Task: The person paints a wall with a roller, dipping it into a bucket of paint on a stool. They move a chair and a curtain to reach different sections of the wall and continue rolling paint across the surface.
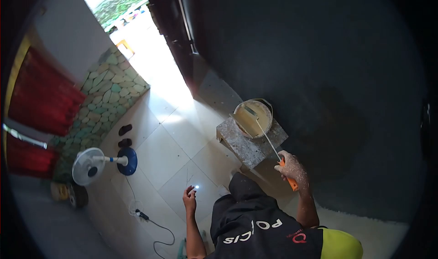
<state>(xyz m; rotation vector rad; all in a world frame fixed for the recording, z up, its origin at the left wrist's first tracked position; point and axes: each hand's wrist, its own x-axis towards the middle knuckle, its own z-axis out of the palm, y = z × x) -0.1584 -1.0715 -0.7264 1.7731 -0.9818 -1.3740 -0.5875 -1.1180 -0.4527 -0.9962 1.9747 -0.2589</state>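
Note:
My right hand [294, 170], spattered with pale specks, is wrapped round the orange handle [292, 183] of a paint roller. The roller's thin metal rod [270, 141] slants up into a round bucket [263, 130] smeared with pale paint, where its working end overlaps the contents. Under the bucket stands a paint-stained block-like stand [248, 155]. Off to the left, my left hand [189, 197] hangs over the tiled floor, fingers loosely bent and apart. A small bright spot [197, 187] shows beside its fingertips.
A dark wall [346, 99] rises close on the right. The bright doorway [150, 54] opens ahead. On the left are a standing fan [127, 161] with a blue base, dark sandals [125, 129], and a power cable [157, 225] across the tiles. Red curtains [43, 95] hang by a stone-patterned wall [112, 85].

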